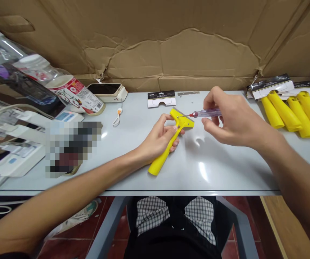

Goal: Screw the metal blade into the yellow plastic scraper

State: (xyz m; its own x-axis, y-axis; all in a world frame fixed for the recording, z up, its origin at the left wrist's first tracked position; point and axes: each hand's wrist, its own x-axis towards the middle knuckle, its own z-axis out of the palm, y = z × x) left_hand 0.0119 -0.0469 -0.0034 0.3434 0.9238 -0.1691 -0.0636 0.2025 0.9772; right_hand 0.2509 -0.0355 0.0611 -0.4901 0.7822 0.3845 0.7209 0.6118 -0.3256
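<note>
My left hand (161,138) is closed around the neck of a yellow scraper (163,157), whose wide head points up and away from me. Two small screws show on that head, and a thin metal edge runs along its far side. Between the thumb and fingers of my right hand (230,117) is a screwdriver (210,113) with a clear purplish handle and a red collar. Its shaft lies level, and the tip meets the scraper head near the left screw. Beyond the scraper lie a black-and-white card sleeve (161,99) and a flat metal blade (188,93).
Several yellow scraper handles (287,111) with card sleeves (272,86) lie at the right. On the left are a labelled plastic bottle (76,93), a phone (107,92), power strips (19,158) with white cables and a blurred-out item. Cardboard (133,61) walls the table's (127,180) back.
</note>
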